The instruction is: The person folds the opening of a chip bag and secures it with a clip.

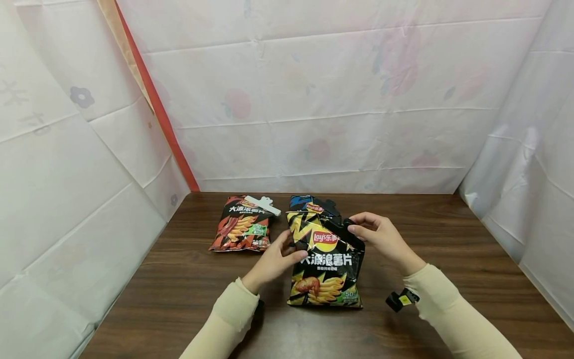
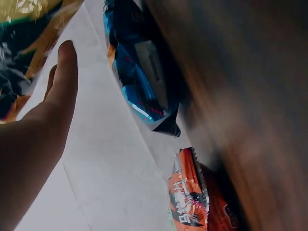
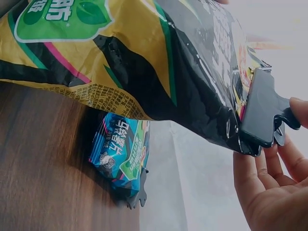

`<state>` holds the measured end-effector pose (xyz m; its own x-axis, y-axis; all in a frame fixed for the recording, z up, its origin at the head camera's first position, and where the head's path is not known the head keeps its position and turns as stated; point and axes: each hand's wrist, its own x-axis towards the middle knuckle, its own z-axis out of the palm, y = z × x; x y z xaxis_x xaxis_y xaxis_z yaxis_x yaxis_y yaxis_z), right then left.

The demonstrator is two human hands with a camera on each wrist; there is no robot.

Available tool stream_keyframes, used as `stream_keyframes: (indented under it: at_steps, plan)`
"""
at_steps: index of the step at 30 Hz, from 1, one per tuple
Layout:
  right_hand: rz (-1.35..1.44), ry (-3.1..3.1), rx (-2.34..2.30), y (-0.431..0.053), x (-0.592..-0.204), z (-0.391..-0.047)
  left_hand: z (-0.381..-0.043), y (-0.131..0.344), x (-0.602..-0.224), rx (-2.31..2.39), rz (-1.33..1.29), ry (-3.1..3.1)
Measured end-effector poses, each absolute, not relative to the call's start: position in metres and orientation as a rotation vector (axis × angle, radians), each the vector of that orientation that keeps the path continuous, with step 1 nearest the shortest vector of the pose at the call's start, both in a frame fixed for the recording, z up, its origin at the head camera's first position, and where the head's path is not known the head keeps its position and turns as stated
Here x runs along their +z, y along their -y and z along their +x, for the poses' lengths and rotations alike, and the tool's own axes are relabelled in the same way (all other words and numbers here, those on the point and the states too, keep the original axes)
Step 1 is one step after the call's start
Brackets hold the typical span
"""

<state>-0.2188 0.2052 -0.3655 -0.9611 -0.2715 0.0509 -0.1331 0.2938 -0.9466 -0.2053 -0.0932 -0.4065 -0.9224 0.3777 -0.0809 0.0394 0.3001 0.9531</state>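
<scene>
A yellow and black chip bag (image 1: 325, 274) stands nearly upright in the middle of the head view, its top corner held in a black clip (image 3: 262, 108). My right hand (image 1: 381, 239) pinches the clip's handle between thumb and fingers, at the bag's upper right. At the bag's left edge is my left hand (image 1: 273, 262), its thumb over the front. The left wrist view shows its fingers (image 2: 67, 82) straight, beside the bag with a gap showing. Behind stands a blue chip bag (image 1: 299, 202) with its own black clip (image 1: 331, 207), partly hidden.
To the left on the brown wooden table (image 1: 179, 289) lies a red chip bag (image 1: 239, 229) with a white clip (image 1: 264, 203) across its top corner. Pale patterned sheets (image 1: 314, 99) close off the back and both sides. A black wrist device (image 1: 402, 299) hangs below my right sleeve.
</scene>
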Motion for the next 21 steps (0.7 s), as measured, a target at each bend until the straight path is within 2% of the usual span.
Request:
stream_keyframes:
  at_steps: [12,21]
  plan:
    - [-0.359,-2.416,-1.8,-0.203,-0.366,-0.219,-0.189,0.094,-0.415,1.507,0.475,-2.291]
    - [-0.346,-2.342,-1.886,-0.202,-0.37,-0.219,-0.191,0.091,-0.417,1.601,0.56,-2.221]
